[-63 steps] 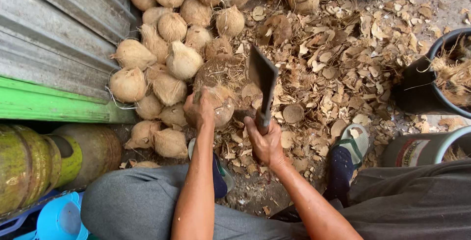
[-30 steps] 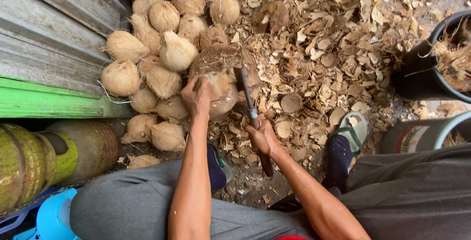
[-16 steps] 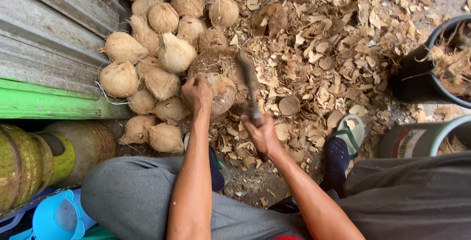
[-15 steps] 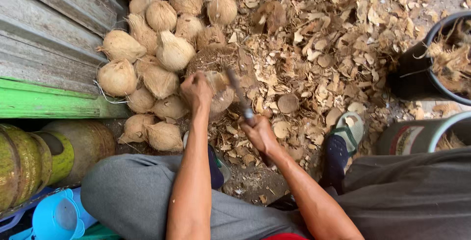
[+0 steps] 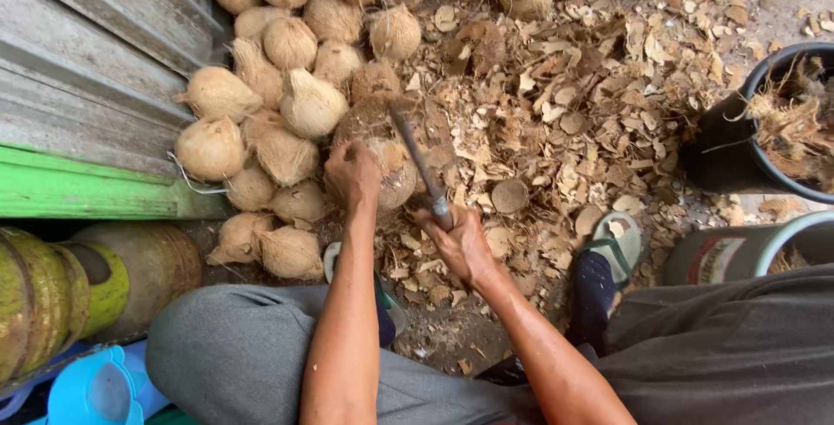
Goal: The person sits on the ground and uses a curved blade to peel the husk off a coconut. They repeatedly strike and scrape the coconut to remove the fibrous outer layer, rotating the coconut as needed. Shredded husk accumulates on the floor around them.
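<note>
My left hand (image 5: 352,173) grips a husked coconut (image 5: 391,169) that rests on a worn round chopping block (image 5: 369,117) on the ground. My right hand (image 5: 460,243) is shut on the handle of a cleaver (image 5: 415,158), whose blade lies edge-on against the right side of the coconut. My grey-trousered knees frame the bottom of the view.
A pile of husked coconuts (image 5: 278,104) lies to the left and behind, against a corrugated metal sheet (image 5: 78,69) with a green board. Husk chips (image 5: 565,104) cover the ground. A black bucket (image 5: 773,130) of fibre and a tin stand at right, a green gas cylinder (image 5: 61,295) at left.
The cleaver was raised with its broad blade showing, then came down onto the coconut. My left hand has kept its hold and turned the coconut slightly.
</note>
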